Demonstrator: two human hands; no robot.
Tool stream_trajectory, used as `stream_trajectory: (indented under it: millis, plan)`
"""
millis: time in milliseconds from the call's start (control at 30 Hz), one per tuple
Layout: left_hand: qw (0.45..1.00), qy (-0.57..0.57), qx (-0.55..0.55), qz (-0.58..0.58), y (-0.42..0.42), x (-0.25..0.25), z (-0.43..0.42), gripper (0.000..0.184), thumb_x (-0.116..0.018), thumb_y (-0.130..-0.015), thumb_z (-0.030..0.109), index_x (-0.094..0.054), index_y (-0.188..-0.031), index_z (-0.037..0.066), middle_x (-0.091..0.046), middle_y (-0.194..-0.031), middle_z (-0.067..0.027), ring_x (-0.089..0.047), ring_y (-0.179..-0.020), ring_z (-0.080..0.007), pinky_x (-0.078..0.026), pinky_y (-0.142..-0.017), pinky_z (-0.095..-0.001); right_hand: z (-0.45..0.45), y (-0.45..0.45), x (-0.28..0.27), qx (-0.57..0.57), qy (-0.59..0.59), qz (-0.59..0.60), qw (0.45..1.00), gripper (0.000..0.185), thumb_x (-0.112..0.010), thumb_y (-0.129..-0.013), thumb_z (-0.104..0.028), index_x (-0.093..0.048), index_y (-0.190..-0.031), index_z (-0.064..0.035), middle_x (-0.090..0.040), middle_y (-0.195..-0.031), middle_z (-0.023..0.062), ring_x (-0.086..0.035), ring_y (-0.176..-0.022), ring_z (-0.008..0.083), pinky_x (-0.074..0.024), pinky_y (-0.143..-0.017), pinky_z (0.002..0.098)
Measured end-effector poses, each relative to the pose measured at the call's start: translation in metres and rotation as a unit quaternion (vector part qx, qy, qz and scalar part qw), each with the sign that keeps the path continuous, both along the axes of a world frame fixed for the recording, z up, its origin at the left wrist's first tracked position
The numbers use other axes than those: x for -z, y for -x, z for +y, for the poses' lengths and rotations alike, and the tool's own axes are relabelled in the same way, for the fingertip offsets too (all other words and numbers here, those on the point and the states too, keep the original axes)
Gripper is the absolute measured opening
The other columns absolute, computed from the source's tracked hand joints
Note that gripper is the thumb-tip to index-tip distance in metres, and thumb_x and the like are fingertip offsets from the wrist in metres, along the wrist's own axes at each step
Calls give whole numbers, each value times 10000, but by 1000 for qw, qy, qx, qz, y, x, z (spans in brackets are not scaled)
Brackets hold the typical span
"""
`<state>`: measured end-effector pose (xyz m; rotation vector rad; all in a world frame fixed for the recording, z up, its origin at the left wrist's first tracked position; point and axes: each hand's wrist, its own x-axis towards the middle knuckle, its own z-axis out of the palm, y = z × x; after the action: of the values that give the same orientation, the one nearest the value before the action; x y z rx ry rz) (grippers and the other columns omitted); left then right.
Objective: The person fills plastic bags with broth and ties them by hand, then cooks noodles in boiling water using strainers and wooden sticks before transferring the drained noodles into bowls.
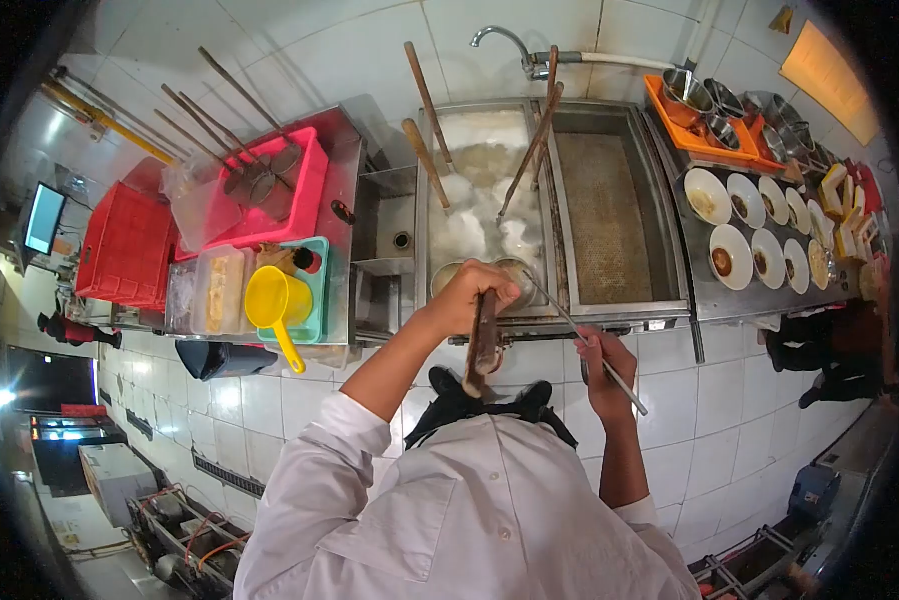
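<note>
Our left hand [472, 297] is clutching a wooden handle [486, 340]. Our right hand [609, 366] is gripping a rod [626, 391] slanting forward-left

- Through the head view I see a steel counter [341, 270] on the left, carrying a pink basin [309, 190] and a turquoise tray [319, 300].
- On the right, my feed shows another counter [719, 303] bearing white bowls [726, 236] and an orange tray [704, 150].

Left hand [472, 297] grips wooden handle [486, 342] at near edge of foaming vat [422, 230]; right hand [607, 372] holds metal rod [627, 391] slanting toward vat. White bowls [737, 245] on desk [697, 258] right of vat; yellow dipper [274, 298] left of vat.
</note>
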<state>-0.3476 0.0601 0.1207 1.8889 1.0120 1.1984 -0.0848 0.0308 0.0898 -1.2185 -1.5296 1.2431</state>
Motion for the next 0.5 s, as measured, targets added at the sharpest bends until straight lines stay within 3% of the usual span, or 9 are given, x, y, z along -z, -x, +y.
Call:
stream_trajectory:
  millis: [167,233,333,433,500]
  plan:
    - [1000,-9,0,-19,0,7,-7,416,-584,-918,169,-398,-606,-34,-329,-500,-93,-323,-456,-224,-296,-477,-339,-3,1,1,-6,-11,-30,999,241,-510,-961,-165,-647,-1029,21,-657,-834,106,-621,-787,138,-491,-732,271]
    - [1000,-16,8,-14,0,9,-6,429,-581,-925,179,-394,-599,-29,-327,-496,-85,-322,-454,-223,-292,-476,-339,0,7,-4,-39,-101,-120,987,173,-544,-906,-101,-655,-995,-3,-658,-821,144,-640,-743,243,-500,-691,329]
    - [1000,-1,-5,-14,1,11,-3,436,-578,-928,174,-389,-586,-19,-314,-493,-75,-325,-450,-182,-276,-471,-328,3,28,-3,-55,-92,-74,992,151,-558,-883,-89,-657,-952,1,-648,-799,154,-635,-731,293,-493,-674,348]
    - [997,62,-40,2,5,13,7,460,-575,-941,201,-399,-571,-6,-340,-480,-47,-327,-465,-117,-278,-467,-297,15,50,24,-46,-102,-68,991,146,-559,-882,-86,-661,-931,6,-645,-776,157,-633,-707,294,-492,-654,350]
    - [985,141,-94,8,7,23,14,465,-577,-948,229,-429,-566,9,-409,-489,-16,-389,-525,-71,-324,-486,-258,24,59,69,-33,-110,-71,991,161,-555,-896,-101,-664,-932,12,-657,-773,130,-631,-677,242,-493,-631,329]
